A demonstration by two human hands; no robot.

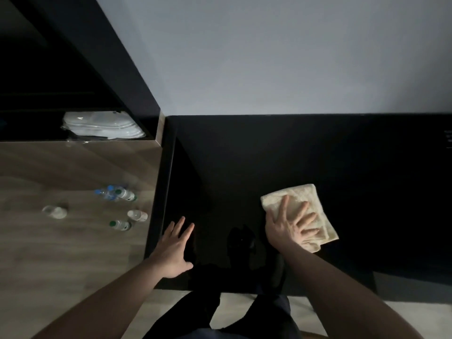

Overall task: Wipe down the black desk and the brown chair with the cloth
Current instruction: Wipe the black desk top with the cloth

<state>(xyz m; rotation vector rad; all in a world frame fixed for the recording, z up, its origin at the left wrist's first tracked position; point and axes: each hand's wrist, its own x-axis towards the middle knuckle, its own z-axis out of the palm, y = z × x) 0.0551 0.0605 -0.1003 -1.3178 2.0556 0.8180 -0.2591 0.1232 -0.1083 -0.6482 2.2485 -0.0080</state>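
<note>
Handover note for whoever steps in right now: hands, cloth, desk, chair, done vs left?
Right hand: fingers spread flat, pressing the folded cream terry cloth onto the glossy black desk, right of centre.
Left hand: open, flat on the desk near its left edge, holding nothing.
Small plastic bottles stand on the wooden counter to the left, off the desk.
Done: desk wiping is under way; how much is covered cannot be told.
Left: finish the desk, then the brown chair, which is not in view.

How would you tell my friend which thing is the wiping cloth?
Find the big black desk under the pale wall. Toward its near edge, right of middle, the right hand presses flat on a folded cloth. It is cream and fluffy, the only light thing on the dark top.
</note>
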